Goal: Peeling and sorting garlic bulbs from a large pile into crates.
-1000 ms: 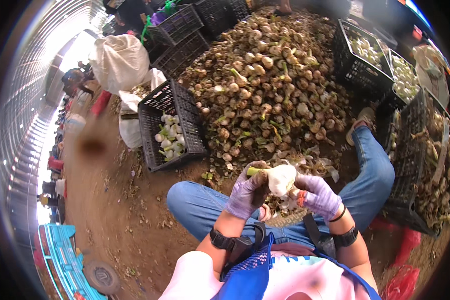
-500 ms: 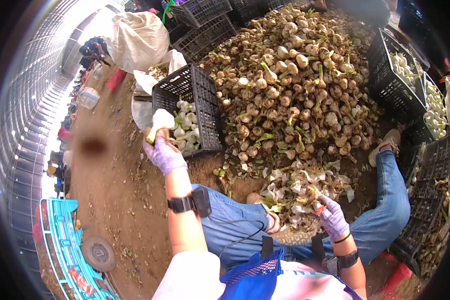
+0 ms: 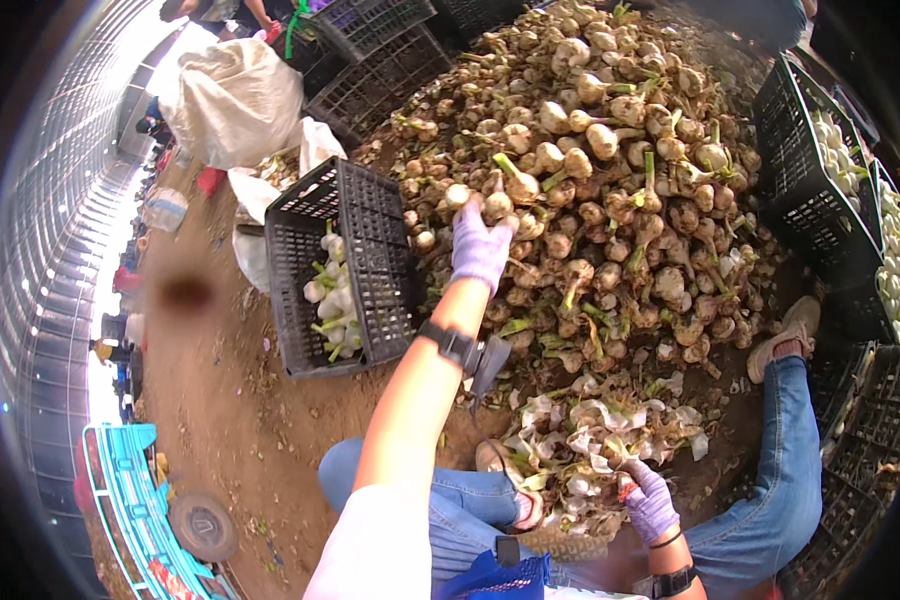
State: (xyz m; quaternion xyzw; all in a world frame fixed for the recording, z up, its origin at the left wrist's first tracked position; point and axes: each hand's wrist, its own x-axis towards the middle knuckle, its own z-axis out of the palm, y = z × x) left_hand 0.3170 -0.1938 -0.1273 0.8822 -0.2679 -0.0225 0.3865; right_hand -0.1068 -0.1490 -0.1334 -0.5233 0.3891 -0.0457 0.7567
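Here, the left gloved hand [image 3: 480,250] grips a firm, papery, unpeeled garlic bulb [image 3: 497,207] (best held round its body); the right hand's [image 3: 650,500] fingers rest curled among peelings.

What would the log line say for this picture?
left hand: reaching onto bulb pile | right hand: low by peeled skins | black crate: holds peeled bulbs

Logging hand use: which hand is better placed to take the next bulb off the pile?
Left. The left hand is stretched onto the pile, touching a bulb; the right hand sits low among peelings.
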